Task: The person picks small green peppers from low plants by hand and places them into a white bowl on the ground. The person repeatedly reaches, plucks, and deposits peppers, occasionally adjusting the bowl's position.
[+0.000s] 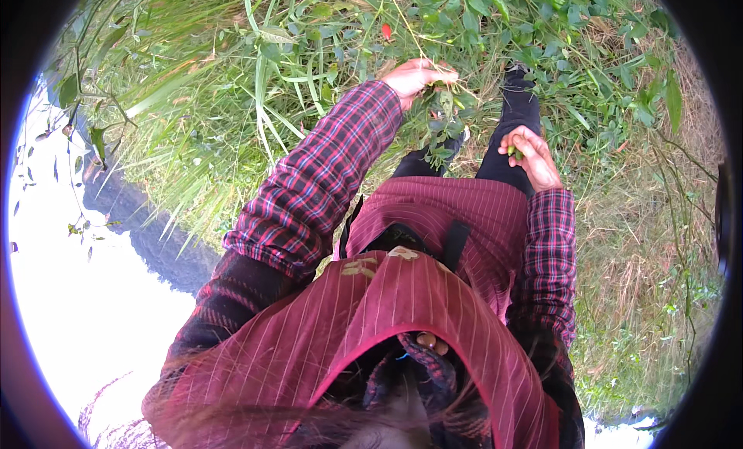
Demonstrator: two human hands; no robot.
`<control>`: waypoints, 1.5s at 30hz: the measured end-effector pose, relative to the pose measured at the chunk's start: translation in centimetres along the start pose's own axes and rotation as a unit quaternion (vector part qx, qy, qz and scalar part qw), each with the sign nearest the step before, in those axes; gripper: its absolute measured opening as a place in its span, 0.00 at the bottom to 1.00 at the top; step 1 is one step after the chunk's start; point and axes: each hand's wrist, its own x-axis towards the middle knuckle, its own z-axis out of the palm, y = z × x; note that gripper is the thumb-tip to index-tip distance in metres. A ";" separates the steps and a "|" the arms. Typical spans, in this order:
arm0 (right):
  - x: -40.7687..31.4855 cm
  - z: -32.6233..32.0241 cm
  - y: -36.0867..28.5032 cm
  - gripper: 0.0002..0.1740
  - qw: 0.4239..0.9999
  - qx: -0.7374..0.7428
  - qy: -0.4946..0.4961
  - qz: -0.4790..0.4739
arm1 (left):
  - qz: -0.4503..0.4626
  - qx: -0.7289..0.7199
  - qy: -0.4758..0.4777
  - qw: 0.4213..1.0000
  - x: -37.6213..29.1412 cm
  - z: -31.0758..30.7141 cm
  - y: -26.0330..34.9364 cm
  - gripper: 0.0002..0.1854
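Observation:
My left hand is closed around a thin, pale plant stem that rises past the fingers. A leafy sprig hangs just below that hand, with narrow green pods among its leaves. In front of my right thigh, my right hand has its fingers curled around a few small green chili peppers. A red chili pepper shows among the foliage above my left hand. More green chili peppers hang among the leaves near the top.
Long grass blades stand thick on the left. Dry grass and thin stems cover the slope at right. A dark-red striped apron drapes over my front, above dark trousers. Leafy twigs reach into view at far left.

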 end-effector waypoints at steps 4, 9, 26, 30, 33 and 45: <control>-2.1 1.7 -1.9 0.08 0.986 0.111 -0.059 -0.107 | 0.000 0.021 0.029 0.999 -0.8 0.6 0.4 0.18; 2.1 5.3 -5.0 0.03 0.954 0.165 0.005 -0.249 | -0.005 0.048 0.074 0.996 -2.5 1.3 0.3 0.19; 10.4 7.9 -5.7 0.09 0.927 0.095 0.244 -0.269 | 0.033 0.054 -0.022 0.998 -1.4 -0.1 -1.1 0.23; 9.0 7.5 -6.2 0.09 0.939 0.133 0.186 -0.256 | 0.024 -0.009 -0.017 1.000 -2.0 0.1 -0.8 0.19; 7.6 6.5 -6.6 0.09 0.959 0.120 0.110 -0.233 | 0.035 0.036 -0.025 0.998 -2.2 0.4 -0.8 0.22; 4.3 5.2 -7.4 0.08 0.977 0.042 0.024 -0.206 | -0.005 -0.067 -0.043 0.997 -2.3 -0.9 -2.2 0.19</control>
